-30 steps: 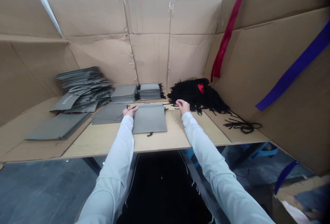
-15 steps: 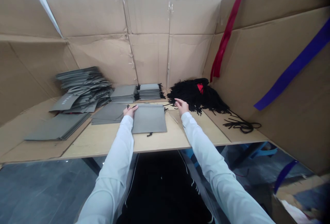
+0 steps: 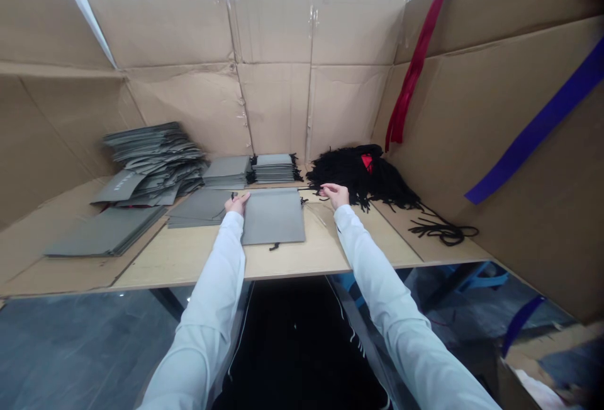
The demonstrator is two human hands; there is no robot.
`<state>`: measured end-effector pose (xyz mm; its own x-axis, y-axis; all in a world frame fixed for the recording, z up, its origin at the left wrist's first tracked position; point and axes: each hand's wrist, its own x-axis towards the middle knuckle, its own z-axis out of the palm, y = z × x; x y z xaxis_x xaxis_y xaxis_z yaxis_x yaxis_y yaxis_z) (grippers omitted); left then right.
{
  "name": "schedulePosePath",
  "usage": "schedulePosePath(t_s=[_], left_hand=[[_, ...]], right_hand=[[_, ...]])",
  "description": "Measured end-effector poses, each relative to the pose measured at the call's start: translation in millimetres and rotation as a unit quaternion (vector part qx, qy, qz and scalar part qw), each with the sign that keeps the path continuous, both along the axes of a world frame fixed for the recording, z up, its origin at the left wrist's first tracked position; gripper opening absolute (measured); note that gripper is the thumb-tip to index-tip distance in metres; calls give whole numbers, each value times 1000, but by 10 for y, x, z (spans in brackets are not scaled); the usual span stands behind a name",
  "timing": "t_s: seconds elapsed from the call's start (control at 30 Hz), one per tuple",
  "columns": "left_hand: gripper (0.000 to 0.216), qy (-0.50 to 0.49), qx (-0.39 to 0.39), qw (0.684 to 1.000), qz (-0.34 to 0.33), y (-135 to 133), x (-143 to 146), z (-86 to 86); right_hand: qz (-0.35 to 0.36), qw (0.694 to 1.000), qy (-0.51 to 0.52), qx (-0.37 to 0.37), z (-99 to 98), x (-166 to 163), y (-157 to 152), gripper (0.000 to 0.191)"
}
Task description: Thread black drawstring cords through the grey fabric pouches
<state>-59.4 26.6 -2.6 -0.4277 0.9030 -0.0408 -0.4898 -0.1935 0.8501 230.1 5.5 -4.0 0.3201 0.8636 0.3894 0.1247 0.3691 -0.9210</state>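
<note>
A flat grey drawstring pouch [image 3: 274,216] lies on the wooden table [image 3: 302,253] in front of me. My left hand [image 3: 238,202] rests on the pouch's top left corner, fingers curled around a black cord end. To the right of the pouch's top edge, my right hand [image 3: 336,194] is pinched on a thin black cord [image 3: 309,189] that runs toward the pouch. Just beyond that hand sits a heap of black cords [image 3: 363,174].
Stacks of grey pouches [image 3: 153,161] lie at the left and back, with a flat pile [image 3: 108,231] near the left edge. Loose black cords [image 3: 441,229] trail on the right. Cardboard walls [image 3: 278,64] surround the table on three sides, with a red strap [image 3: 413,67] and a blue strap [image 3: 538,127].
My right hand has shifted slightly right and toward me, drawing the black cord along. The left hand has stayed on the pouch corner.
</note>
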Motion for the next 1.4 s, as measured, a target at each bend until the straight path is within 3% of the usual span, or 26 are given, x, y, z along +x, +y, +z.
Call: schedulePosePath(t_s=[0.37, 0.73, 0.9, 1.17, 1.3, 1.4], left_hand=[[39, -36, -66, 997, -5, -89, 26, 75], [21, -44, -92, 994, -25, -99, -28, 59], [22, -30, -102, 994, -19, -93, -28, 59], [36, -17, -115, 993, 22, -54, -80, 43], [40, 2, -119, 992, 34, -83, -95, 60], [43, 44, -130, 990, 6, -211, -116, 100]], right_hand=[[-38, 998, 35, 19, -16, 90, 62, 20], [23, 998, 51, -17, -9, -61, -25, 31], [-1, 999, 35, -11, -23, -35, -16, 31], [-46, 987, -157, 4, 28, 82, -36, 22], [-46, 981, -189, -3, 76, 131, -100, 23], [-39, 977, -210, 6, 135, 160, -150, 23]])
